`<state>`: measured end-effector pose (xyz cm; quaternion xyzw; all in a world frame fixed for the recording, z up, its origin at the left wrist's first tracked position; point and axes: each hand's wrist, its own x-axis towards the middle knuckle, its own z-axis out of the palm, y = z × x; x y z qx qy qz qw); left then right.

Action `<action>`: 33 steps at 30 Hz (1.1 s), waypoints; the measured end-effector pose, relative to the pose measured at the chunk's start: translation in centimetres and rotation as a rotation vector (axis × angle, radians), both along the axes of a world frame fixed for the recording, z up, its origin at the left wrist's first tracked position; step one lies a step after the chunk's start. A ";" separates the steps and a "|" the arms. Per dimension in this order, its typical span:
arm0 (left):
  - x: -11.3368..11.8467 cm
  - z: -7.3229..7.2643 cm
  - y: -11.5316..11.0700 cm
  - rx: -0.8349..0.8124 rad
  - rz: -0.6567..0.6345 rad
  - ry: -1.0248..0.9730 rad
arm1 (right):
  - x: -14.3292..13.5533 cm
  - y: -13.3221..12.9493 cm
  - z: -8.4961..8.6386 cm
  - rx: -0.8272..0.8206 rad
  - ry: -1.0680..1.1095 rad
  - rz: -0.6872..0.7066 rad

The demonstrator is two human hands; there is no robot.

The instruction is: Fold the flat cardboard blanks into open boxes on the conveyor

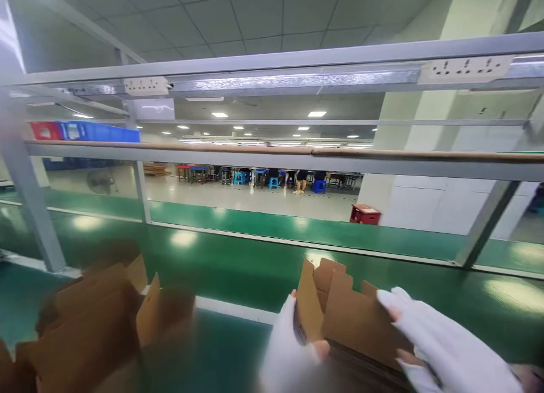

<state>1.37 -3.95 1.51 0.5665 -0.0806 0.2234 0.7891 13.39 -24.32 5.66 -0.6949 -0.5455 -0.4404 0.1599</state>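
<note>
An open brown cardboard box (361,325) with its flaps standing up is between my hands, over the near edge of the green surface. My left hand (293,347), in a white glove with bare fingertips, grips the box's left end, thumb on the near side. At the right end, my right hand (442,342), gloved the same way, has its fingers over the upper edge and its thumb lower on the near wall. The inside of the box is mostly hidden by its walls.
More open cardboard boxes (85,330), partly blurred, stand at the lower left. A green conveyor belt (238,268) runs across, with a metal frame (255,161) above it. Power strips (465,69) hang overhead. Blue bins (102,132) and a red stool (365,214) are beyond.
</note>
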 end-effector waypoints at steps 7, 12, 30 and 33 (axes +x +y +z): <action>-0.5 -0.2 -1.2 0.114 0.055 0.098 | -0.9 0.6 0.4 -0.148 -0.169 -0.190; -0.7 -0.3 -1.9 0.152 0.022 0.102 | -2.1 0.3 1.1 -0.333 0.042 -0.166; -0.8 -1.8 -1.6 0.566 -0.060 0.052 | -3.9 1.0 0.8 -0.693 0.609 0.101; -0.8 -1.7 -1.3 0.599 -0.064 0.046 | -4.0 1.3 0.7 -0.687 0.609 0.118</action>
